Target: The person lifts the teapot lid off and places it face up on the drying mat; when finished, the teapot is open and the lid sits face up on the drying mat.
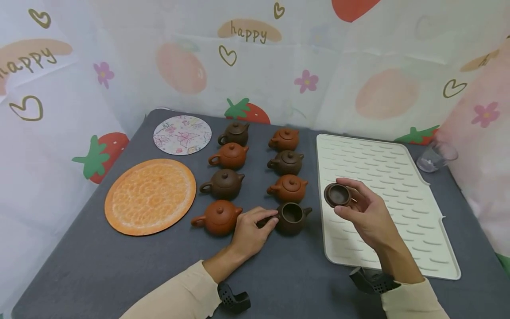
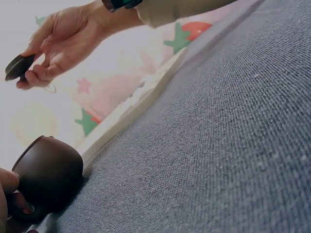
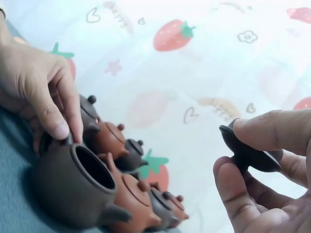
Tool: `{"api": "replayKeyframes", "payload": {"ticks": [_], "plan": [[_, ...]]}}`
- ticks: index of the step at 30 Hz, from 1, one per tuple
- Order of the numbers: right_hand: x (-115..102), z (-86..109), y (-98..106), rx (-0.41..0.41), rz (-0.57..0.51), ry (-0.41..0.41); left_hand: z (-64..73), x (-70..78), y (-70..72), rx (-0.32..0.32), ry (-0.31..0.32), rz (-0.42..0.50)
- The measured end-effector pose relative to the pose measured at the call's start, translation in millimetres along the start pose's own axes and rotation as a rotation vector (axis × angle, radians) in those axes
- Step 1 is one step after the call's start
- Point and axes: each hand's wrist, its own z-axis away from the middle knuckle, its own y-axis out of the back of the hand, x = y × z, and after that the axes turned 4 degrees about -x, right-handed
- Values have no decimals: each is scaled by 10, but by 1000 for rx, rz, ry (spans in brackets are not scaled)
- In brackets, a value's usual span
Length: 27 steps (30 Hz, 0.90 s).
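My left hand (image 1: pixel 252 228) pinches the handle of a dark brown teapot (image 1: pixel 290 225), which sits on the table with its top uncovered and its spout toward the right. In the right wrist view, thumb and fingers are at that handle beside the teapot's round opening (image 3: pixel 96 167). My right hand (image 1: pixel 368 215) holds a dark teapot lid (image 1: pixel 338 195) in the air over the left part of the white mat. The lid's hollow underside faces the head camera. From the right wrist, the lid (image 3: pixel 250 149) appears tilted between thumb and fingers.
Several lidded teapots, reddish (image 1: pixel 220 218) and dark brown (image 1: pixel 225 184), stand in two columns. An orange round mat (image 1: pixel 151 197) and a floral round mat (image 1: pixel 182 135) lie left. The ridged white mat (image 1: pixel 418 239) lies right, with a clear cup (image 1: pixel 436 156) beyond it.
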Motion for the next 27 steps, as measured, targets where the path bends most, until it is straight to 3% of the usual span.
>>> {"api": "replayKeyframes", "payload": {"ticks": [11, 21, 27], "plan": [[-190, 264, 215, 52, 94, 22, -6, 13, 10, 0, -4, 18], [-250, 533, 434, 81, 31, 86, -8, -1, -3, -5, 12, 13], [-287, 720, 561, 133, 71, 30, -9, 2, -8, -2, 13, 12]]}}
